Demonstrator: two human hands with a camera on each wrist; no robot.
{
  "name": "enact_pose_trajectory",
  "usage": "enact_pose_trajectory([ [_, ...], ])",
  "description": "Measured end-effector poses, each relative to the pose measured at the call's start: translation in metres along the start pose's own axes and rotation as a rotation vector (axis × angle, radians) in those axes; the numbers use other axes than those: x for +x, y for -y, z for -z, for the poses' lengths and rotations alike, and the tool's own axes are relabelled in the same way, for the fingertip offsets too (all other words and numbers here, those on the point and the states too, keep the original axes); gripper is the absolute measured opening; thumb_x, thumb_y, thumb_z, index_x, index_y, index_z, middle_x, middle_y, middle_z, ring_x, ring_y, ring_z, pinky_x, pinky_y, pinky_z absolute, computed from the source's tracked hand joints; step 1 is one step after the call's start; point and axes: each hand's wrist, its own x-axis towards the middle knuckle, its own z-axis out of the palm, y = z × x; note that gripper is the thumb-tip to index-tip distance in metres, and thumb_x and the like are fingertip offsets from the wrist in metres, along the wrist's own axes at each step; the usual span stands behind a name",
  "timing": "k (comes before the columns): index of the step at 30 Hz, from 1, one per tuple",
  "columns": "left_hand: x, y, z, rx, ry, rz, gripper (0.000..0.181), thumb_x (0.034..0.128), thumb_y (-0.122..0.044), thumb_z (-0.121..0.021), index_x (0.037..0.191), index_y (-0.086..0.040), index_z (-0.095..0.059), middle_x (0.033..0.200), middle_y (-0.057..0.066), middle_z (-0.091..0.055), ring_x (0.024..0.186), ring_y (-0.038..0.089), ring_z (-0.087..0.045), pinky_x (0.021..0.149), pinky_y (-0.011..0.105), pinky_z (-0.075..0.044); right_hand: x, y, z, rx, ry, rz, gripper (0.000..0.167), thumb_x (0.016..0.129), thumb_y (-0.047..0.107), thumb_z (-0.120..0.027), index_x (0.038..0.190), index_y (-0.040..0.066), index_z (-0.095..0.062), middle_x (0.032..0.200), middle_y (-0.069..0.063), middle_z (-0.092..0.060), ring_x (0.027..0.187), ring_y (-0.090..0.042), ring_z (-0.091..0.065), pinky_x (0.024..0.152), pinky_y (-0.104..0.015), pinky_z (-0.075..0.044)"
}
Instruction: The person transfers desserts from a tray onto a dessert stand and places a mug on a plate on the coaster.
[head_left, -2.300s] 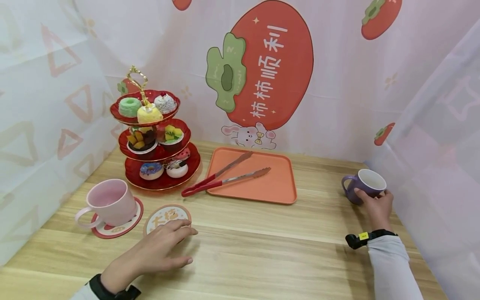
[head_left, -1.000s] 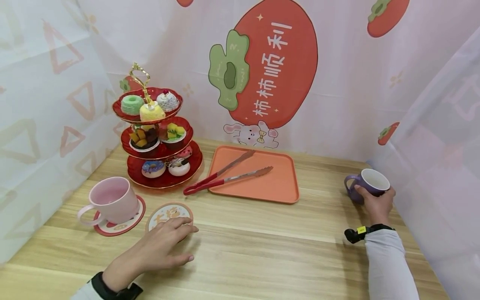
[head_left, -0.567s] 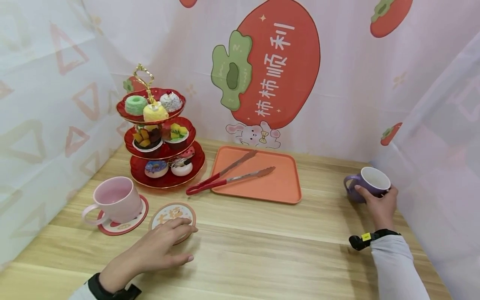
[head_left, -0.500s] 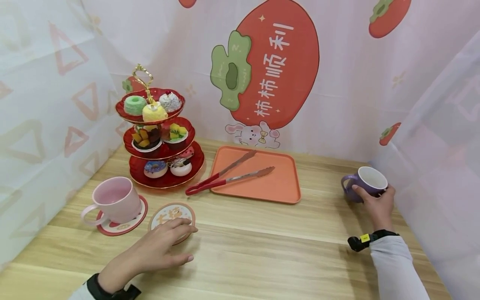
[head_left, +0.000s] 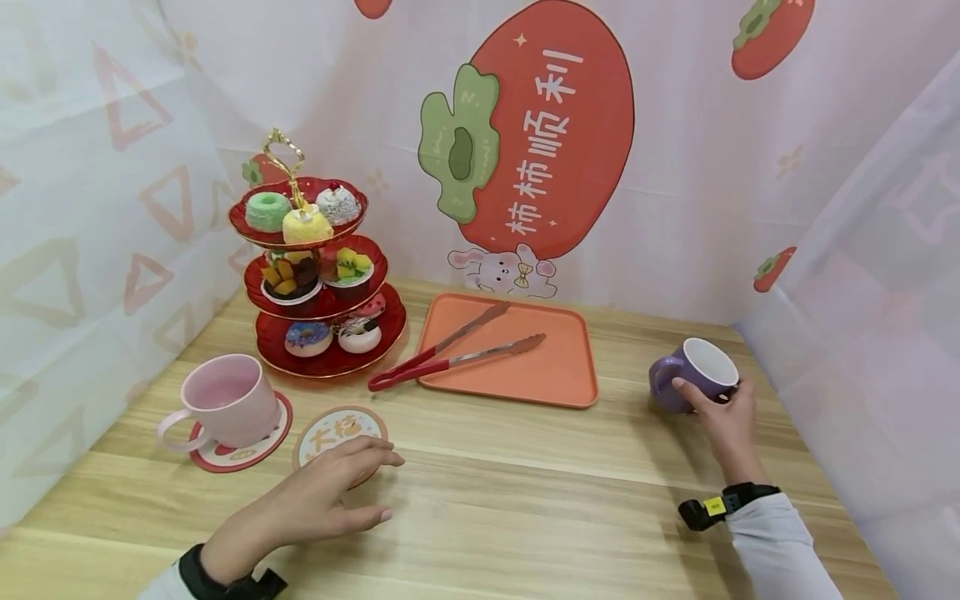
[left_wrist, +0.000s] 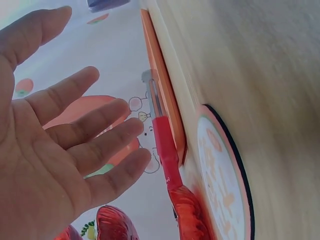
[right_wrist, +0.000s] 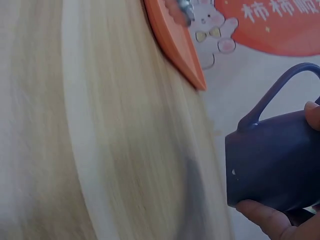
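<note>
My right hand (head_left: 723, 417) grips a purple mug (head_left: 675, 387) with a white inside, at the right of the table. In the right wrist view the mug (right_wrist: 275, 160) stands off the wooden surface, a shadow below it, with one finger reaching to its base. My left hand (head_left: 322, 496) hovers with spread fingers over the near edge of a round coaster (head_left: 337, 427) and holds nothing; its palm shows in the left wrist view. Left of it, a pink mug (head_left: 232, 404) stands on a red-rimmed coaster (head_left: 279, 433).
At the back left rises a three-tier red stand (head_left: 330, 362) bearing several toy cakes. Red-handled tongs (head_left: 420, 371) lie across an orange tray (head_left: 555, 367) at the back middle. Printed curtains (head_left: 675, 167) close off the back and both sides.
The purple mug, in my right hand, has left its place by the right curtain and moved left, off the table. My left hand has stayed nearly still.
</note>
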Motion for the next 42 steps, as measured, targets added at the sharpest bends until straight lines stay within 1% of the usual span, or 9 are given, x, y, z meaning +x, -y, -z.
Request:
enact_pose_trajectory([
  [6, 0.003, -0.002, -0.003, -0.005, -0.056, -0.064, 0.038, 0.0777, -0.023, -0.074, 0.112, -0.014, -0.061, 0.114, -0.003, -0.056, 0.104, 0.014, -0.054, 0.081, 0.037, -0.047, 0.001, -0.026, -0.009, 0.05, 0.03, 0.044, 0.093, 0.069, 0.038, -0.082, 0.135, 0.009, -0.024, 0.126, -0.018, -0.038, 0.105, -0.027, -0.045, 0.06, -0.026, -0.052],
  [8, 0.004, -0.002, -0.003, -0.018, -0.061, -0.055, 0.037, 0.0783, -0.022, -0.074, 0.112, -0.015, -0.06, 0.113, -0.006, -0.056, 0.101, 0.012, -0.054, 0.079, 0.035, -0.047, -0.003, -0.026, -0.014, 0.048, 0.034, 0.055, 0.092, 0.069, 0.038, -0.082, 0.134, 0.008, -0.024, 0.124, -0.017, -0.039, 0.103, -0.027, -0.046, 0.06, -0.028, -0.052],
  [13, 0.011, -0.004, -0.004, -0.047, -0.054, 0.021, 0.033, 0.0807, -0.022, -0.072, 0.111, -0.016, -0.061, 0.111, -0.009, -0.056, 0.1, 0.01, -0.054, 0.08, 0.037, -0.046, -0.018, -0.023, -0.025, 0.065, 0.057, 0.09, 0.089, 0.069, 0.033, -0.083, 0.131, 0.007, -0.026, 0.121, -0.015, -0.04, 0.102, -0.026, -0.046, 0.057, -0.031, -0.053],
  [17, 0.014, -0.004, -0.005, -0.081, -0.056, 0.046, 0.03, 0.0825, -0.022, -0.071, 0.11, -0.017, -0.061, 0.108, -0.007, -0.058, 0.096, 0.013, -0.056, 0.08, 0.038, -0.046, -0.03, -0.018, -0.033, 0.084, 0.092, 0.122, 0.087, 0.069, 0.03, -0.083, 0.13, 0.006, -0.026, 0.121, -0.016, -0.039, 0.101, -0.027, -0.047, 0.057, -0.032, -0.053],
  [23, 0.019, -0.004, -0.009, -0.185, -0.072, 0.079, 0.027, 0.0855, -0.022, -0.068, 0.111, -0.017, -0.061, 0.106, -0.002, -0.061, 0.092, 0.018, -0.057, 0.078, 0.037, -0.047, -0.055, 0.006, -0.044, 0.066, 0.169, 0.137, 0.086, 0.071, 0.029, -0.082, 0.129, 0.003, -0.025, 0.12, -0.019, -0.039, 0.099, -0.026, -0.048, 0.059, -0.031, -0.053],
  [28, 0.023, -0.006, -0.011, -0.33, -0.081, 0.17, 0.026, 0.0864, -0.024, -0.067, 0.11, -0.015, -0.062, 0.107, 0.002, -0.062, 0.1, 0.027, -0.057, 0.078, 0.042, -0.048, -0.084, 0.046, -0.052, 0.013, 0.233, 0.141, 0.081, 0.074, 0.022, -0.08, 0.128, -0.002, -0.025, 0.121, -0.021, -0.039, 0.101, -0.027, -0.046, 0.064, -0.026, -0.051],
  [31, 0.026, -0.008, -0.012, -0.388, -0.084, 0.216, 0.026, 0.0862, -0.025, -0.068, 0.109, -0.014, -0.062, 0.108, 0.004, -0.062, 0.101, 0.029, -0.057, 0.076, 0.043, -0.048, -0.094, 0.059, -0.057, -0.022, 0.247, 0.127, 0.082, 0.072, 0.021, -0.081, 0.128, -0.003, -0.026, 0.12, -0.019, -0.039, 0.101, -0.026, -0.044, 0.07, -0.023, -0.048],
  [36, 0.03, -0.013, -0.013, -0.473, -0.056, 0.282, 0.025, 0.0875, -0.027, -0.066, 0.109, -0.013, -0.062, 0.108, 0.006, -0.061, 0.102, 0.03, -0.056, 0.077, 0.042, -0.048, -0.104, 0.066, -0.066, -0.071, 0.293, 0.135, 0.085, 0.071, 0.022, -0.082, 0.129, -0.003, -0.027, 0.122, -0.019, -0.04, 0.103, -0.025, -0.041, 0.081, -0.034, -0.037],
  [42, 0.037, -0.02, -0.015, -0.534, -0.055, 0.27, 0.026, 0.0877, -0.024, -0.066, 0.108, -0.008, -0.063, 0.107, 0.006, -0.061, 0.101, 0.031, -0.056, 0.076, 0.033, -0.048, -0.119, 0.073, -0.077, -0.034, 0.354, 0.188, 0.085, 0.068, 0.018, -0.084, 0.129, -0.003, -0.029, 0.122, -0.019, -0.04, 0.106, -0.027, -0.041, 0.088, -0.044, -0.032],
])
